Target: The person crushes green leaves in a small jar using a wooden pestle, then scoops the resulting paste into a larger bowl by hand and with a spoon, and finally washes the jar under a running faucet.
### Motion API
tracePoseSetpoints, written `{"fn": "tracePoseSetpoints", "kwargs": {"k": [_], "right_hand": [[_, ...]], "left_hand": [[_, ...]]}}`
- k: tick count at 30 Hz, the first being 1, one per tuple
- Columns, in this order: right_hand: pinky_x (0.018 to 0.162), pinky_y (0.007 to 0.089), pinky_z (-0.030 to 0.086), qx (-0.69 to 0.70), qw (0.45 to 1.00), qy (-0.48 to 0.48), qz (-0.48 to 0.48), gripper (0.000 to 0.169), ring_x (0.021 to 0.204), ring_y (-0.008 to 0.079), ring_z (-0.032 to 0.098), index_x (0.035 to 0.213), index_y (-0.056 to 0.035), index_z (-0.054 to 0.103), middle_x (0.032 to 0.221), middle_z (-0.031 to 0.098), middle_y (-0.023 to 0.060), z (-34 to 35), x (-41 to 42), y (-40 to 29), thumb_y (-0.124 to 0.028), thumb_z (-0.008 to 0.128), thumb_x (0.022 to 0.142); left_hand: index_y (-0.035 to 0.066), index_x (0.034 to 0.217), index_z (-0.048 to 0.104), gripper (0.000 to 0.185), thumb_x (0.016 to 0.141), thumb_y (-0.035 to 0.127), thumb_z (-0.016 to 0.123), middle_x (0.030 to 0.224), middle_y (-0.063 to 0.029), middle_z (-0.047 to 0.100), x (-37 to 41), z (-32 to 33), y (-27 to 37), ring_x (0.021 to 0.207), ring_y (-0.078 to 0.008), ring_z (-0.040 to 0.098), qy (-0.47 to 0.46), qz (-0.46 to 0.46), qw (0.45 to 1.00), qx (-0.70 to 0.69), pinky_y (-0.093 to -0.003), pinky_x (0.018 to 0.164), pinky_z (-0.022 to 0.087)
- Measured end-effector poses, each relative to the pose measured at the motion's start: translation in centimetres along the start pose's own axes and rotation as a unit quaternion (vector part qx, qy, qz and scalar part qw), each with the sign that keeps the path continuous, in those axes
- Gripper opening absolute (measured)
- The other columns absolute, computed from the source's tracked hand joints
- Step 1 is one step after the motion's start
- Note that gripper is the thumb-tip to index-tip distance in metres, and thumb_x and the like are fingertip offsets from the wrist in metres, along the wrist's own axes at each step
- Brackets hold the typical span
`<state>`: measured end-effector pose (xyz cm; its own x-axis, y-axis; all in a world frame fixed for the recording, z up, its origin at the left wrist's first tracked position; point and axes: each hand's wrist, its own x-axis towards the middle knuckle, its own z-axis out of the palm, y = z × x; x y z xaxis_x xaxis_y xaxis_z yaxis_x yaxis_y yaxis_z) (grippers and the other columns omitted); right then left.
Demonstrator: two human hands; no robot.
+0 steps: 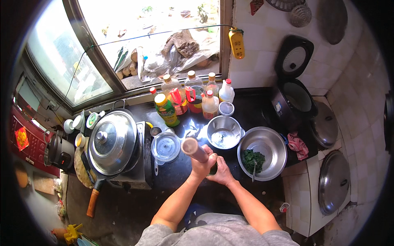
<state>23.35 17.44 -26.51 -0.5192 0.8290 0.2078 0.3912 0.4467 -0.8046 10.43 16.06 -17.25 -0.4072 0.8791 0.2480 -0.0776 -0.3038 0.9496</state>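
Note:
My left hand (203, 164) is closed around a thick brown rod (200, 153) with a wide rounded end, tilted up towards the camera. My right hand (222, 172) meets it from the right, with its fingers at a dark green thing (213, 169) between the hands, mostly hidden; what it is I cannot tell. Right of my hands, a wide steel bowl (275, 156) holds chopped dark greens (253, 160) with a metal spoon (254, 172) in them. Behind my hands stands a smaller steel pot (224, 130). On the left lies a clear round lid (166, 146).
A lidded wok (114, 138) sits on the stove at left, its wooden handle (92, 204) jutting towards me. Bottles, one of them green (167, 113), line the window side. An open rice cooker (295, 98) and a checked cloth (297, 146) are at right.

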Motion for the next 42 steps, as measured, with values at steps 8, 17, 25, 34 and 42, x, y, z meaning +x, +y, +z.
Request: {"fn": "tracePoseSetpoints", "kwargs": {"k": [8, 17, 25, 34, 42], "right_hand": [[0.103, 0.0430, 0.040, 0.058, 0.989, -0.138, 0.001, 0.076, 0.118, 0.0371, 0.049, 0.129, -0.0056, 0.044, 0.126, 0.049, 0.0188, -2.9, 1.5, -1.0, -0.016, 0.076, 0.061], [0.104, 0.0424, 0.039, 0.104, 0.989, -0.101, 0.030, 0.081, 0.119, 0.0386, 0.048, 0.131, -0.0056, 0.043, 0.128, 0.048, 0.0172, -1.3, 0.4, 0.7, -0.017, 0.079, 0.059], [0.097, 0.0423, 0.043, 0.058, 0.997, -0.047, -0.007, 0.070, 0.117, 0.0375, 0.051, 0.123, -0.0027, 0.048, 0.124, 0.054, 0.0212, -2.5, 1.0, -1.3, -0.017, 0.077, 0.061], [0.100, 0.0389, 0.042, 0.067, 0.994, -0.086, 0.020, 0.090, 0.118, 0.0346, 0.049, 0.128, -0.0042, 0.042, 0.123, 0.047, 0.0177, -1.5, 1.0, 0.9, -0.019, 0.084, 0.050], [0.100, 0.0398, 0.042, 0.075, 0.994, -0.072, 0.026, 0.091, 0.119, 0.0356, 0.048, 0.126, -0.0021, 0.042, 0.123, 0.048, 0.0183, -1.3, 0.5, 1.1, -0.018, 0.087, 0.049]], "left_hand": [[0.006, 0.065, 0.048, 0.017, 0.071, 0.007, 0.064, 0.062, 0.0026, 0.048, -0.2, 1.4, 2.5, 0.058, -0.0078, 0.045, 0.008, -0.035, 0.996, -0.086, -0.0250, 0.054, 0.038], [0.005, 0.069, 0.052, 0.013, 0.070, 0.009, 0.064, 0.065, 0.0027, 0.047, -0.6, 1.5, 1.6, 0.059, -0.0086, 0.045, 0.019, -0.018, 0.999, 0.020, -0.0280, 0.054, 0.040], [0.002, 0.073, 0.057, 0.011, 0.072, 0.004, 0.068, 0.066, -0.0023, 0.057, -0.1, 1.1, 2.1, 0.059, -0.0106, 0.053, -0.016, -0.013, 1.000, -0.001, -0.0290, 0.055, 0.046], [0.003, 0.072, 0.051, 0.009, 0.075, 0.003, 0.060, 0.065, -0.0019, 0.053, 0.7, 0.3, 2.8, 0.057, -0.0099, 0.050, -0.031, -0.005, 0.998, -0.048, -0.0260, 0.054, 0.042], [0.007, 0.069, 0.043, 0.019, 0.077, 0.002, 0.059, 0.068, 0.0000, 0.050, 0.2, 0.6, 2.9, 0.057, -0.0082, 0.043, -0.063, 0.001, 0.993, -0.096, -0.0232, 0.051, 0.036]]}}
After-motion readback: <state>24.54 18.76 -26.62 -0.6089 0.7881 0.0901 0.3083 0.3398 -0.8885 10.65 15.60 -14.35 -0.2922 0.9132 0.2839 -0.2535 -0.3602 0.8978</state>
